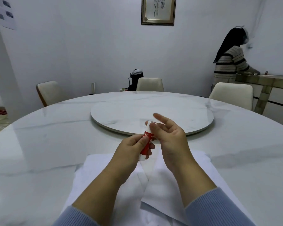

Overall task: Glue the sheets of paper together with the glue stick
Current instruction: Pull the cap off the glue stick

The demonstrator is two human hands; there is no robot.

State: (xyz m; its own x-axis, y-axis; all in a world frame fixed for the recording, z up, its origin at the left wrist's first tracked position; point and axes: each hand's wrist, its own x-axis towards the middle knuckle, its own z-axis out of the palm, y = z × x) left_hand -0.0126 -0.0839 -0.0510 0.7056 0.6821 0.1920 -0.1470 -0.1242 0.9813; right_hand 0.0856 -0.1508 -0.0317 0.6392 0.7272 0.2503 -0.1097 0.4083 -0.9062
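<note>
A red and white glue stick (pixel 146 144) is held above the table, tilted with its white cap end away from me. My left hand (pixel 131 149) grips its red body. My right hand (pixel 168 137) is beside the cap end, thumb touching the white cap, the other fingers loosely spread. Below my hands lie white sheets of paper (pixel 167 180) on the table, overlapping along a diagonal edge; my forearms cover part of them.
The white marble round table (pixel 39 152) carries a round turntable (pixel 118 111) at its middle. Cream chairs (pixel 149 84) stand around the far side. A person in a striped top (pixel 229 64) stands at a sideboard at the far right.
</note>
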